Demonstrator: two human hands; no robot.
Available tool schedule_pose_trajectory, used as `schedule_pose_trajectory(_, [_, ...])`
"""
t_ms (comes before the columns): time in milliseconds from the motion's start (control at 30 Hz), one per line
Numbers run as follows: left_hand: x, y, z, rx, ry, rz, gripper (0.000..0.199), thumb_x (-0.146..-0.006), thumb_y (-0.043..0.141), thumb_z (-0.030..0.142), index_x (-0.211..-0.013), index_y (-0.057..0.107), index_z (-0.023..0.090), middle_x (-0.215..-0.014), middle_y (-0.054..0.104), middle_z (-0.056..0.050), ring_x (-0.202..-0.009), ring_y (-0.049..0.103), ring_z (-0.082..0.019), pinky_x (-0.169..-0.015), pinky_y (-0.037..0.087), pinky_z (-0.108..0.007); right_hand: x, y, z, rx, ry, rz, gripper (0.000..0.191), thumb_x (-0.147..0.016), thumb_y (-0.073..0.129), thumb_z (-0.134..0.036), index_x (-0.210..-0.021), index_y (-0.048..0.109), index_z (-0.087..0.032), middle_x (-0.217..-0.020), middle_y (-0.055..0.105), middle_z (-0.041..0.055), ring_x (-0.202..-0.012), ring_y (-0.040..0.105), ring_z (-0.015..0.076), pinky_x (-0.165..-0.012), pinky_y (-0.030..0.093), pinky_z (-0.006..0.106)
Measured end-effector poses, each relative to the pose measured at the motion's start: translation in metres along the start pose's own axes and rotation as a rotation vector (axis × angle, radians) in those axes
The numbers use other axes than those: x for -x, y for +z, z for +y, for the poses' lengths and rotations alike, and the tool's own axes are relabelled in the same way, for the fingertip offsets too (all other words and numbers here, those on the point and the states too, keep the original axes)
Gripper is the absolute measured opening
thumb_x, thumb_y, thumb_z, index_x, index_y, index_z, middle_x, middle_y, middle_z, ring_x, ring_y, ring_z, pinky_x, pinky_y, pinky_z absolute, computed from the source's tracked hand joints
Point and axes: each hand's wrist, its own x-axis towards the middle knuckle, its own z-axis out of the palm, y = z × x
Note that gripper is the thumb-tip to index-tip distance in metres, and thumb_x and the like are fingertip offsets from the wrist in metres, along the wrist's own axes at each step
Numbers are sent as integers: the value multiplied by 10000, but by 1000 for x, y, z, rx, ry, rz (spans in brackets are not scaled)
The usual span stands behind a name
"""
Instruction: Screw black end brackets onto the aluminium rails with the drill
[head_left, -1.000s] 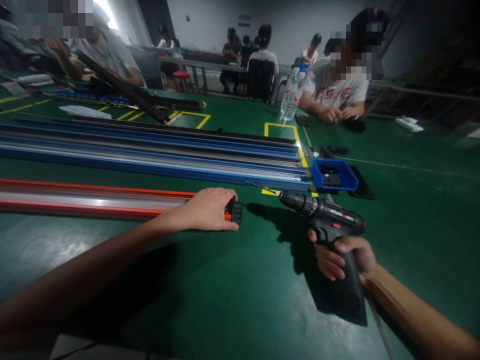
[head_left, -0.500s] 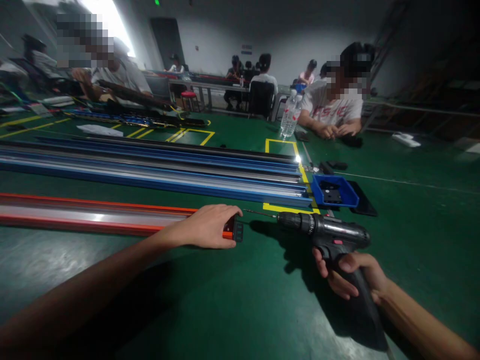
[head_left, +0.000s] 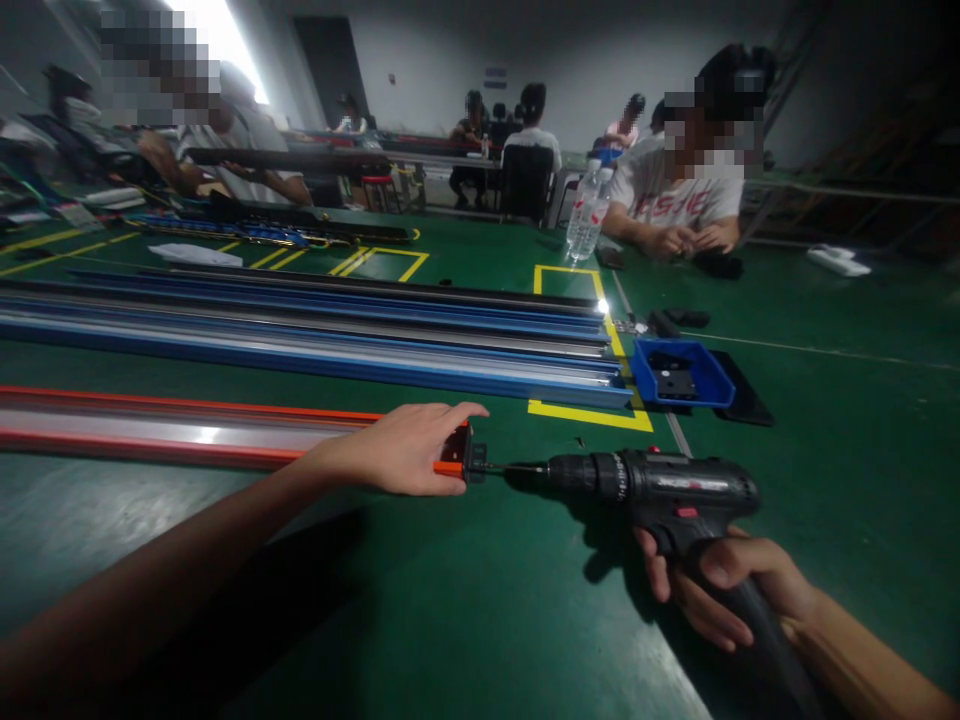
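My left hand (head_left: 409, 450) is closed over the right end of a long orange-edged metal profile (head_left: 202, 433) lying on the green table. A black end cap (head_left: 475, 460) sits at that end, just beyond my fingers. My right hand (head_left: 739, 580) grips a black cordless drill (head_left: 675, 485) by its handle, with the index finger near the trigger. Its long thin bit (head_left: 517, 468) points left, and the tip is at the end cap; whether it sits in a screw is too small to tell.
Several blue and black profiles (head_left: 375, 345) lie behind the orange one. A blue bin (head_left: 686, 375) with black parts stands at their right end. Farther back are water bottles (head_left: 585, 212) and a seated co-worker (head_left: 679, 200); another person (head_left: 240, 150) holds a long dark piece at left.
The drill has come down slightly relative to the profile, and its bit now lines up with the end cap. My left hand stays on the profile's end. The view has shifted a little.
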Motion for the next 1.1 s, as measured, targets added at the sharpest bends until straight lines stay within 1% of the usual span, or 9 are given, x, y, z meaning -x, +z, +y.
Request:
schedule_pose_trajectory(100, [-1, 0, -1, -18, 78, 15, 767, -827, 661, 581, -1473, 435, 234, -1392, 599, -126, -1251, 586, -325, -1043, 447, -440, 0, 2, -2, 3, -21, -3, 388, -712, 605, -208, -1058, 726, -80, -940, 773, 216, -365, 536, 79, -416, 475, 208])
schedule_pose_trajectory(200, [-2, 0, 0, -27, 128, 16, 690, -876, 594, 629, -1440, 480, 248, -1360, 612, -103, -1222, 589, -304, -1023, 451, -429, -2, 2, -2, 21, -45, -15, 387, -726, 599, -196, -1076, 727, -92, -1089, 764, 247, -450, 657, 136, -481, 546, 243])
schedule_pose_trajectory(300, [-3, 0, 2, -2, 125, 16, 507, -1022, 345, 572, -1371, 540, 261, -1290, 644, -71, -1164, 605, -254, -984, 452, -400, -3, 2, -2, 16, -52, -53, 412, -714, 605, -176, -1098, 737, -106, -1145, 756, 246, -514, 717, 170, -540, 592, 272])
schedule_pose_trajectory(400, [-5, 0, 3, 21, 122, 44, 500, -1076, 190, 477, -1258, 599, 257, -1236, 665, -46, -1137, 610, -214, -973, 438, -367, -4, 3, -2, 9, -56, -68, 428, -719, 587, -151, -1111, 748, -89, -1098, 768, 244, -544, 736, 176, -565, 603, 267])
schedule_pose_trajectory(533, [-6, 2, 3, 1, 120, 67, 445, -1073, 253, 487, -1172, 614, 246, -1156, 678, -36, -1080, 620, -205, -934, 434, -349, -5, 3, -2, -12, -48, -97, 449, -717, 579, -150, -1122, 753, -65, -989, 782, 221, -574, 742, 185, -588, 616, 274])
schedule_pose_trajectory(633, [-7, 3, 3, -8, 121, 68, 427, -1076, 254, 469, -1145, 609, 243, -1118, 676, -34, -1041, 618, -201, -908, 431, -346, -6, 0, -1, -23, -22, -118, 441, -739, 579, -158, -1136, 752, -70, -934, 775, 193, -481, 679, 135, -544, 600, 252])
schedule_pose_trajectory(733, [-7, 3, 3, -16, 119, 69, 412, -1074, 264, 464, -1123, 607, 240, -1093, 671, -29, -1022, 612, -200, -895, 428, -345, -6, -2, -1, -23, 7, -130, 435, -746, 584, -157, -1138, 755, -76, -921, 770, 185, -417, 605, 93, -505, 575, 228])
schedule_pose_trajectory(900, [-6, 3, 4, -22, 116, 68, 401, -1072, 275, 450, -1114, 609, 231, -1072, 665, -34, -1001, 607, -201, -871, 429, -340, -6, 0, -1, -12, 5, -136, 441, -740, 580, -157, -1137, 760, -86, -918, 768, 176, -398, 555, 75, -500, 568, 228])
schedule_pose_trajectory(1100, [-6, 2, 6, -28, 116, 52, 446, -1079, 227, 433, -1118, 613, 213, -1085, 665, -47, -1009, 602, -204, -894, 428, -350, -7, 0, -1, -18, 12, -150, 440, -742, 578, -165, -1135, 755, -78, -920, 768, 186, -397, 549, 76, -494, 560, 228])
